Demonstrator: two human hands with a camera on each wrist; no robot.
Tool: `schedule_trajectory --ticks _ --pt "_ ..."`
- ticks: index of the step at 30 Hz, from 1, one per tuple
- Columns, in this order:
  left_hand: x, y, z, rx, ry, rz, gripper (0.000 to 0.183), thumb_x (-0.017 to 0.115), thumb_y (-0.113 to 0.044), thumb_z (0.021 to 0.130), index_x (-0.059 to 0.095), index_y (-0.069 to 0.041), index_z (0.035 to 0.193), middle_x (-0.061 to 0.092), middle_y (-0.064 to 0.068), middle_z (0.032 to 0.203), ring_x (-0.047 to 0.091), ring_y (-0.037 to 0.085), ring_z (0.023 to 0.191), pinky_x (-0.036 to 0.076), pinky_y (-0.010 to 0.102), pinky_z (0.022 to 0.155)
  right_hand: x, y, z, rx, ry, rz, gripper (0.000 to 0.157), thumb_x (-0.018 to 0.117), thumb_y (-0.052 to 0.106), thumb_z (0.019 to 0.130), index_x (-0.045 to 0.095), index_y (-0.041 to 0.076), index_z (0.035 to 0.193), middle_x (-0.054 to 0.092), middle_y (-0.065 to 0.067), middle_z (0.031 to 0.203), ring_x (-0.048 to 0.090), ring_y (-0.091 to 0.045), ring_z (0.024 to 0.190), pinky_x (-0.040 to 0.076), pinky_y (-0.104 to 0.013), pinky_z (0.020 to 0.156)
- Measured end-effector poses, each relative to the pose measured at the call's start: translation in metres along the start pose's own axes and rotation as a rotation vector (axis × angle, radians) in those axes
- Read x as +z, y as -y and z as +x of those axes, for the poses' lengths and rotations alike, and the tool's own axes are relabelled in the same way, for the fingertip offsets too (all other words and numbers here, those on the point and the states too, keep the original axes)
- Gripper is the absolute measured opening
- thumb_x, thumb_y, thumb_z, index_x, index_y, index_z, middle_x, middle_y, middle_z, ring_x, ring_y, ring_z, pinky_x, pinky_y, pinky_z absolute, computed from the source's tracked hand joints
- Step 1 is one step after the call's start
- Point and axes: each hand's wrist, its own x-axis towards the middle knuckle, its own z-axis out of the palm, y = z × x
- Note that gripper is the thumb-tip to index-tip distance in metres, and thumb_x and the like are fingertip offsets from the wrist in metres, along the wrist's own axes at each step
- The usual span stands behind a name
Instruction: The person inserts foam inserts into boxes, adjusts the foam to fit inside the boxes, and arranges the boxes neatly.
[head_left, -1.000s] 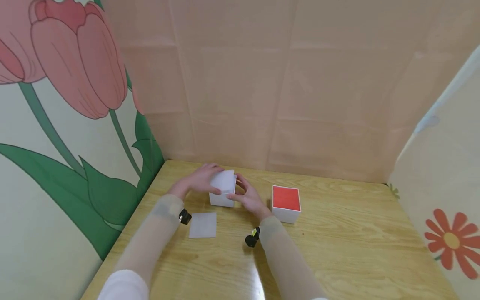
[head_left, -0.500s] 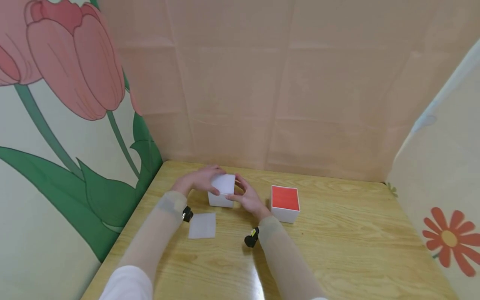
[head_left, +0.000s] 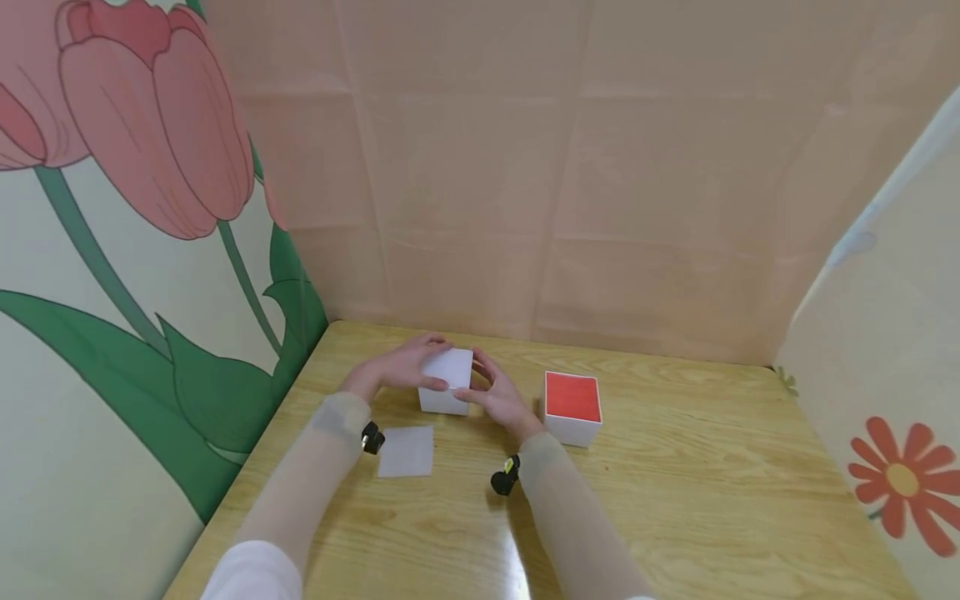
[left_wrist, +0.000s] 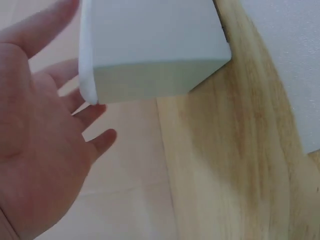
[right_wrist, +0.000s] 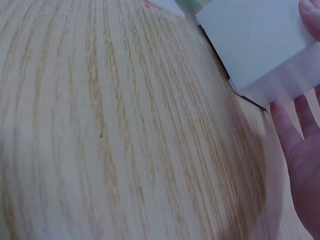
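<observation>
A small white box (head_left: pixel 444 402) stands near the table's back left, with a white foam sheet (head_left: pixel 450 367) lying level across its top. My left hand (head_left: pixel 401 364) spans the sheet from the left, thumb at the front edge and fingers toward the back. In the left wrist view, the sheet's thick rounded edge (left_wrist: pixel 87 55) lies along the box's top, and the lower fingers hang loosely curled. My right hand (head_left: pixel 501 396) grips the box from the right, thumb at its front upper edge. Its fingers (right_wrist: pixel 285 127) lie along the box's side in the right wrist view.
A second thin white foam sheet (head_left: pixel 406 451) lies flat in front of the box. To the right stands another white box (head_left: pixel 572 429) with a red top (head_left: pixel 572 396). The wooden table (head_left: pixel 697 483) meets a tulip-printed wall (head_left: pixel 247 333) on the left and a pinkish cloth behind.
One second ago the sheet's far corner stuck up above the box; now it lies level on top. My left hand has settled slightly lower, while the right has stayed put.
</observation>
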Motion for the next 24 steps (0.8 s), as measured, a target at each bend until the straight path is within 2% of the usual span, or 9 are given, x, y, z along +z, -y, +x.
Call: schedule_trajectory --ticks 2,5,8,11,17,24 --pt "0.001 0.001 -0.001 0.002 -0.025 -0.024 0.086 0.075 -0.047 0.100 0.038 -0.006 0.166 0.030 0.020 0.170 0.029 0.040 0.156 0.029 0.061 0.126 0.000 0.000 -0.001 -0.004 0.004 0.004 0.098 0.085 0.011 0.094 0.025 0.019 0.171 0.031 -0.011 0.172 0.046 -0.041 0.147 0.052 -0.044 0.112" --pt "-0.002 0.001 -0.006 0.007 -0.087 -0.068 0.073 0.074 -0.040 0.102 0.048 -0.006 0.160 0.031 0.021 0.171 0.027 0.042 0.157 0.026 0.065 0.126 0.000 0.000 -0.001 -0.006 0.010 0.014 0.099 0.085 0.011 0.094 0.025 0.019 0.171 0.031 -0.014 0.172 0.046 -0.043 0.147 0.051 -0.045 0.113" --pt "-0.006 0.000 -0.012 -0.017 -0.141 -0.095 0.054 0.074 -0.031 0.102 0.060 -0.007 0.148 0.035 0.021 0.169 0.029 0.043 0.156 0.026 0.065 0.126 0.000 0.000 -0.001 -0.005 0.010 0.019 0.099 0.086 0.012 0.093 0.025 0.018 0.171 0.031 -0.014 0.172 0.046 -0.042 0.148 0.050 -0.046 0.114" --pt "-0.008 0.004 -0.017 -0.050 -0.166 -0.083 0.044 0.074 -0.028 0.102 0.065 -0.008 0.140 0.038 0.020 0.167 0.029 0.042 0.156 0.026 0.064 0.126 0.000 0.001 -0.001 0.000 0.003 0.012 0.100 0.087 0.013 0.092 0.025 0.019 0.171 0.031 -0.011 0.172 0.045 -0.041 0.148 0.049 -0.046 0.115" --pt "-0.004 0.012 -0.018 -0.071 -0.160 -0.058 0.046 0.074 -0.033 0.102 0.066 -0.012 0.142 0.038 0.018 0.167 0.029 0.041 0.156 0.027 0.063 0.126 -0.001 0.000 0.000 -0.003 0.003 0.026 0.100 0.087 0.010 0.092 0.025 0.018 0.171 0.031 -0.010 0.173 0.044 -0.040 0.149 0.049 -0.046 0.115" --pt "0.000 0.015 -0.019 -0.069 -0.169 -0.067 0.048 0.075 -0.036 0.101 0.066 -0.014 0.142 0.039 0.021 0.165 0.029 0.043 0.156 0.026 0.065 0.126 -0.002 0.000 -0.002 0.002 0.000 0.012 0.102 0.088 0.014 0.091 0.026 0.019 0.171 0.030 -0.006 0.173 0.039 -0.035 0.154 0.045 -0.046 0.118"
